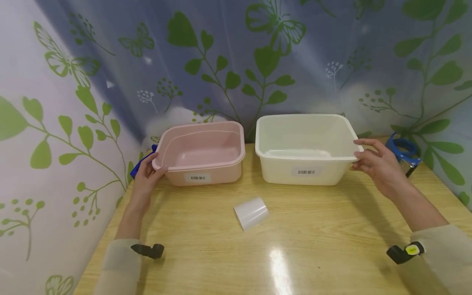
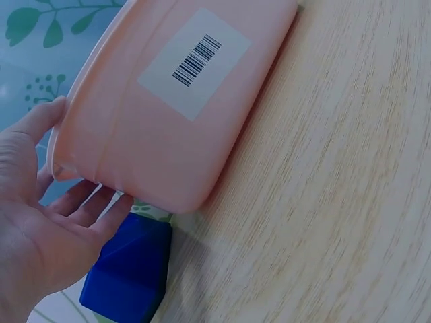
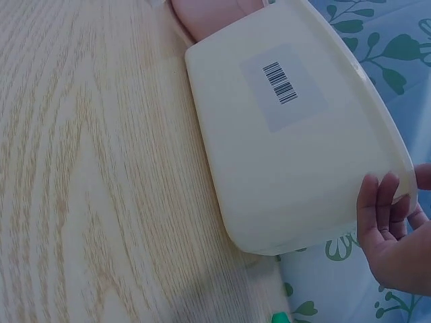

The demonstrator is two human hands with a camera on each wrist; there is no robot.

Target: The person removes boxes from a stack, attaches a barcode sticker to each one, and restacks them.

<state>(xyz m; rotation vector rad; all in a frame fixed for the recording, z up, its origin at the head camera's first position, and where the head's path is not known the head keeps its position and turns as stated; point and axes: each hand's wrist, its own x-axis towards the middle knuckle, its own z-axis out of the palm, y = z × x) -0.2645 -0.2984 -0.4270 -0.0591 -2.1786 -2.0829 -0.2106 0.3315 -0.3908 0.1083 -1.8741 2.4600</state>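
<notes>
Two plastic basins with barcode labels stand side by side at the back of the wooden table. My left hand (image 1: 145,180) grips the left front corner rim of the pink basin (image 1: 204,175), its thumb at the rim and fingers under the lip in the left wrist view. At the other side, my right hand (image 1: 380,166) holds the right rim of the cream-white basin (image 1: 306,174), fingers curled beneath the lip. Both basins show bare insides. In front of them a glossy white curved piece (image 1: 252,213) lies on the table.
A dark blue angular object (image 2: 131,269) sits by the pink basin's left end. Right of my right hand is a blue-topped item (image 1: 403,149) with a clear part below. A leaf-and-butterfly patterned curtain (image 1: 228,53) hangs behind the table (image 1: 206,254).
</notes>
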